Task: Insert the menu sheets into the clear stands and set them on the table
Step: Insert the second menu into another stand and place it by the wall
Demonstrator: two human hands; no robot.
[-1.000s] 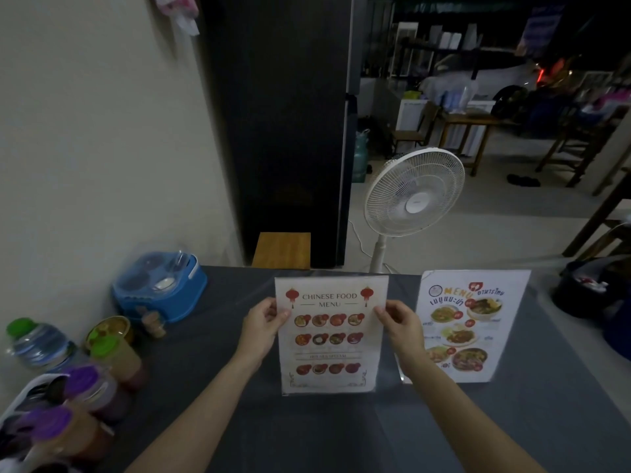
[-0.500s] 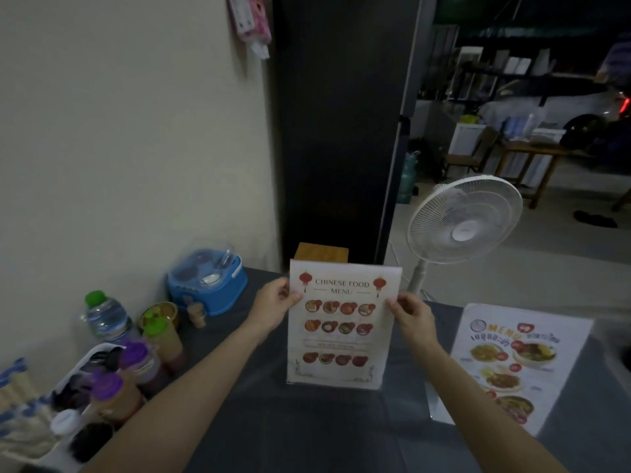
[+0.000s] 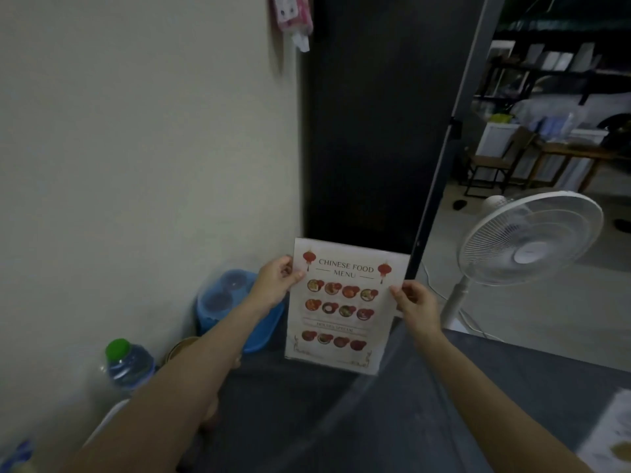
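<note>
A clear stand holding the white "Chinese Food Menu" sheet (image 3: 343,307) stands upright near the far left part of the dark grey table (image 3: 426,411). My left hand (image 3: 277,283) pinches its upper left edge. My right hand (image 3: 415,302) grips its right edge, a little lower. The stand's bottom edge sits at or just above the tabletop; I cannot tell which. A second menu sheet (image 3: 609,435) shows only as a pale corner at the bottom right edge.
A blue lidded container (image 3: 222,302) sits by the wall behind my left arm. A water bottle with a green cap (image 3: 128,365) stands further left. A white pedestal fan (image 3: 526,240) stands on the floor beyond the table's far edge.
The view has swung left and the stand with the Chinese menu has moved left toward the wall with both hands on it. The second menu has slid almost out of view at the right.
</note>
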